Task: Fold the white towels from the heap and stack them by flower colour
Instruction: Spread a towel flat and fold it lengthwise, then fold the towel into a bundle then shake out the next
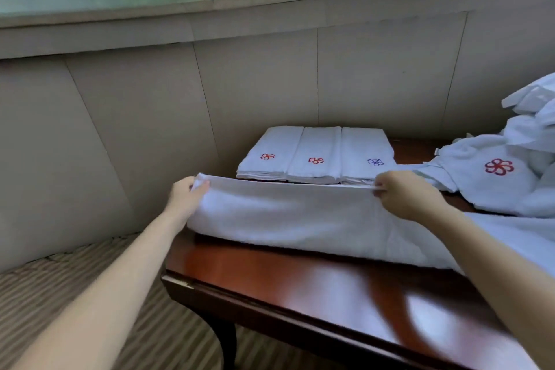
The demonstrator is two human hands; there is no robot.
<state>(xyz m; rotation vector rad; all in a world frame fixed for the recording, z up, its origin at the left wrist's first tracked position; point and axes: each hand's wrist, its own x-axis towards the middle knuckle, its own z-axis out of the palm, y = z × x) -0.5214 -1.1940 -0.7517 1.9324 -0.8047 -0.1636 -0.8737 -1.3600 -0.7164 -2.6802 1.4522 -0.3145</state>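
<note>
A white towel [288, 213] is stretched across the dark wooden table [300, 285], its top edge lifted. My left hand [186, 198] grips its left corner and my right hand [402, 192] pinches the top edge further right. Behind it, against the wall, sit three folded stacks: two with a red flower [267, 156] [316, 160] and one with a blue flower [376, 162]. The heap of unfolded towels [510, 159] lies at the right, one showing a red flower.
A tiled wall and a window sill rise directly behind the table. Striped carpet [60, 294] covers the floor to the left. The table's front left corner [177, 279] juts out near my left forearm.
</note>
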